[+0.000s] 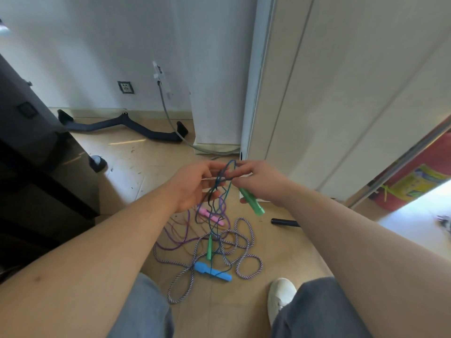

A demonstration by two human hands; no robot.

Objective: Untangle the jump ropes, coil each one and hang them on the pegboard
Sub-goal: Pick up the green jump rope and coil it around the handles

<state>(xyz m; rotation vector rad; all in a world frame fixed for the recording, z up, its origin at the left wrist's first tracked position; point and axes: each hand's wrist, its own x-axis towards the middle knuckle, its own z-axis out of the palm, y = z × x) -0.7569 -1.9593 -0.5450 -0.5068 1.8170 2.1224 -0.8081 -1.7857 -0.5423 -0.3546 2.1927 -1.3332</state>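
Both hands are raised over a tangle of jump ropes on the floor. My right hand grips a green handle and pinches a loop of its thin teal cord. My left hand holds the same cord loops between its fingers. The cord hangs down to a second green handle in the pile. On the floor lie a purple cord with pink handles, and a purple-white braided rope with a blue handle. No pegboard shows.
Dark furniture fills the left. A black curved bar and a grey hose lie by the back wall. A white cabinet stands right. A black tube lies near my right arm. My white shoe is below.
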